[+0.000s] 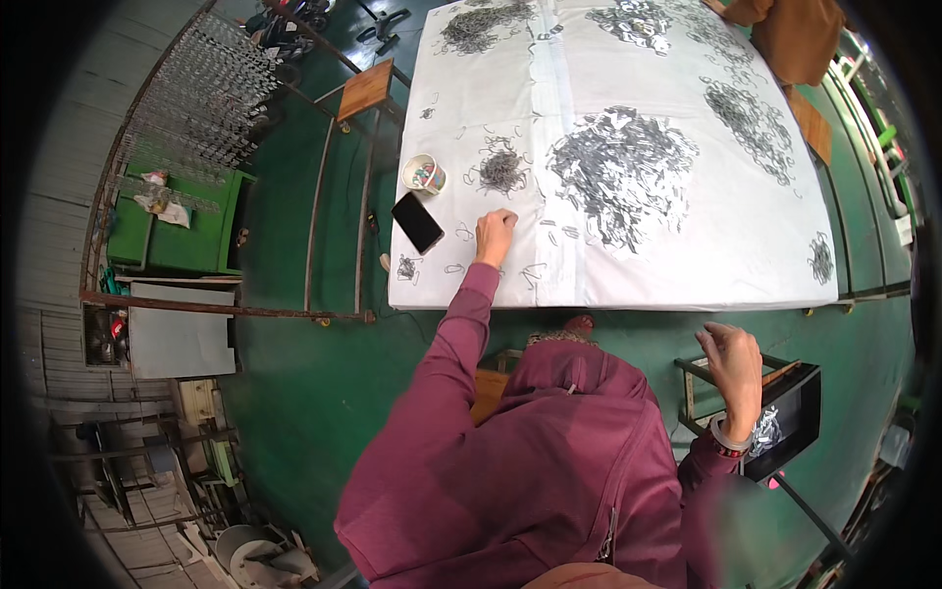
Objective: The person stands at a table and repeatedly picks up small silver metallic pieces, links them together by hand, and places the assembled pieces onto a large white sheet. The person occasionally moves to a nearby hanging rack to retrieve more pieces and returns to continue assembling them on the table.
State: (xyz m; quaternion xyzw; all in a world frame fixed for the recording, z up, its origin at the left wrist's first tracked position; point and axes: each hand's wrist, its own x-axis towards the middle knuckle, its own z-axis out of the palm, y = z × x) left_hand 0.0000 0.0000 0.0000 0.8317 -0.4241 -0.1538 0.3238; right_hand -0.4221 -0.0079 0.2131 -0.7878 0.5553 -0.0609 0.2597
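Observation:
My left hand (496, 238) is over the near left part of the white-covered table (471, 285), its fingers closed together. Whatever it may hold is too small to make out. Just beyond it lies a small dark pile of bent wire hooks (502, 171), with a few loose ones around. To its right spreads a large heap of flat, shiny metal pieces (623, 172). My right hand (736, 368) hangs off the table's near edge, fingers loosely bent and apart, with nothing visible in it. Below it, a black tray (807, 417) contains some silvery metal pieces (767, 430).
A phone (418, 223) and a white cup (424, 174) stand by the table's left edge. More wire heaps (751, 128) lie farther off. Another person's brown sleeve (800, 39) shows at the far right. A metal rack with hanging parts (201, 98) and a wooden stool (366, 88) are at left.

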